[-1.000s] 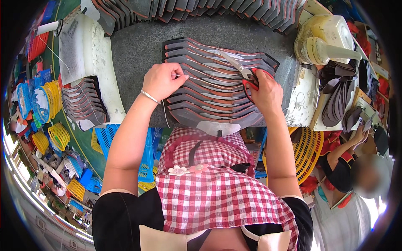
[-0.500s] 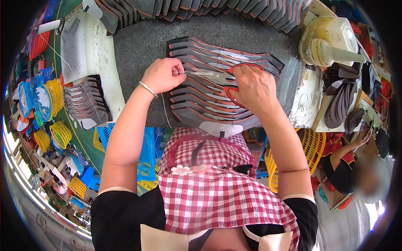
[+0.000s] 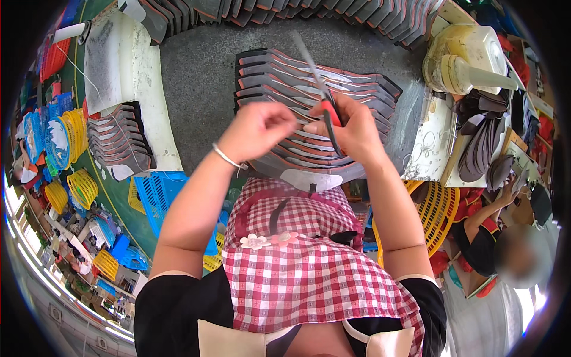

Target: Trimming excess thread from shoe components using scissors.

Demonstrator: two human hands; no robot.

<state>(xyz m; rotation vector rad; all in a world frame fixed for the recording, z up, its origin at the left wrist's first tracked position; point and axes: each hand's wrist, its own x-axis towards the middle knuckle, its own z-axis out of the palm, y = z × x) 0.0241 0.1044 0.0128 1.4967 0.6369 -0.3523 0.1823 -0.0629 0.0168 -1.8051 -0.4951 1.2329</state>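
Note:
My right hand (image 3: 360,134) is closed around the scissors (image 3: 324,89), which have red and black handles. Their blades point up and away over the fanned row of grey curved pieces (image 3: 267,74), edged in orange, that look like shoe parts. Beside the scissor handles, on the left, my left hand (image 3: 259,131) hovers above the same row with its fingers curled. Motion blurs those fingers, so whether any thread is in them cannot be made out.
More grey pieces (image 3: 285,11) line the worktable's (image 3: 196,77) far edge, and a smaller stack (image 3: 122,143) lies left. A yellowed machine-like housing (image 3: 467,53) stands at the right. Baskets (image 3: 428,220) sit below. Another person (image 3: 485,238) works at far right.
The scissors have swung from pointing left at a thread to pointing up and away. My left hand has moved right and nearer to me, and the thread no longer shows at its fingers.

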